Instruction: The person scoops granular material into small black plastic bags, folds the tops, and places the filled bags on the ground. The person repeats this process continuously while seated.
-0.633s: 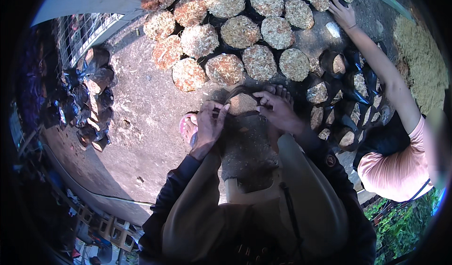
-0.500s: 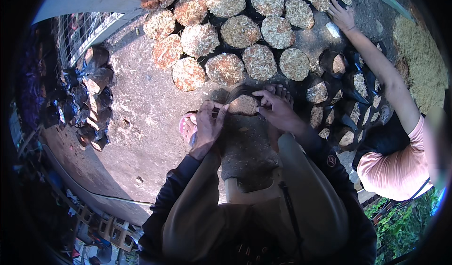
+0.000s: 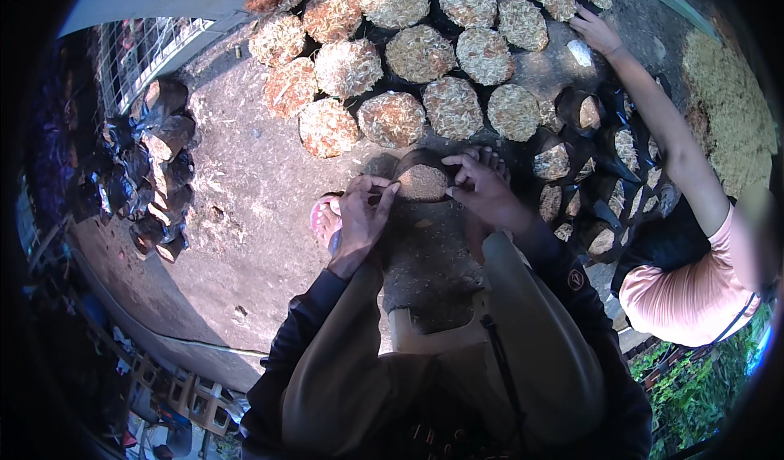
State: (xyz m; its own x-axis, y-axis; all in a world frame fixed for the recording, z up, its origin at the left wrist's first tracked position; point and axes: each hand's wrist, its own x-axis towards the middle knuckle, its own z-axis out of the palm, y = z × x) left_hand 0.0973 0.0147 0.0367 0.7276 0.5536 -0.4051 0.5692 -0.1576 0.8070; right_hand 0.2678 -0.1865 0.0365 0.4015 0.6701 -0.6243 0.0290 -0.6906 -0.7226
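A black plastic grow bag (image 3: 423, 179), filled with brown, crumbly soil, stands on the ground between my feet. My left hand (image 3: 362, 215) pinches the left side of its rim between thumb and fingers. On the opposite side, my right hand (image 3: 487, 189) grips the rim the same way. The bag's mouth is spread round, and its soil surface shows. Just beyond it stand rows of filled bags (image 3: 391, 120) topped with pale shavings.
More soil-filled black bags (image 3: 603, 239) crowd the right side, and another cluster (image 3: 167, 137) stands at the left. A co-worker's arm (image 3: 670, 125) reaches in from the right to the far bags. Pale shavings (image 3: 727, 109) lie heaped at the far right.
The bag's far rim, bunched before, is now pulled out into a rounder mouth. My hands stay almost in place. The co-worker's hand has shifted slightly nearer.
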